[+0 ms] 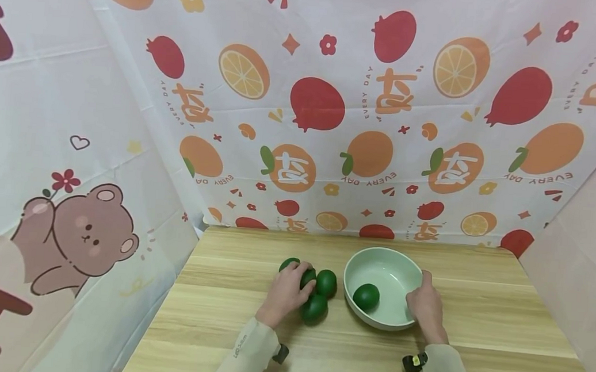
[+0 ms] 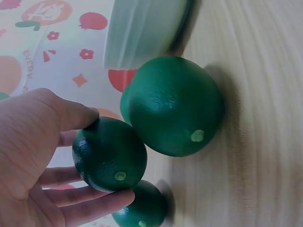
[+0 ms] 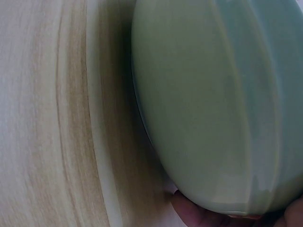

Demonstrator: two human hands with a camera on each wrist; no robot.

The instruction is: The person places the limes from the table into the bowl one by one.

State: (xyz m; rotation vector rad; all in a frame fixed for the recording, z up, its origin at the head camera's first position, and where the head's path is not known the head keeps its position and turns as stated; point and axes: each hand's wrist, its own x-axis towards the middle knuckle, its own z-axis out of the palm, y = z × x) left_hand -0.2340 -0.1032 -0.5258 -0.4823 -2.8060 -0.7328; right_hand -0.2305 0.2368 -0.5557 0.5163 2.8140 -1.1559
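Note:
My left hand (image 1: 284, 293) grips a green lime (image 2: 110, 153), thumb on one side and fingers on the other. Around it on the table are more limes: one (image 1: 326, 283) to its right, one (image 1: 314, 309) nearer me, and one (image 1: 288, 263) partly hidden behind the hand. To the right stands a pale green bowl (image 1: 398, 273) with a single lime (image 1: 366, 297) inside, at its left side. My right hand (image 1: 427, 304) holds the bowl's right side, thumb over the rim. Its fingertips (image 3: 189, 208) show under the bowl's outer wall in the right wrist view.
Everything stands on a wood-grain table (image 1: 205, 318). Behind its far edge hangs a fruit-printed cloth (image 1: 260, 131), and a bear-printed cloth (image 1: 92, 235) hangs at the left. A pale wall (image 1: 584, 252) borders the right side.

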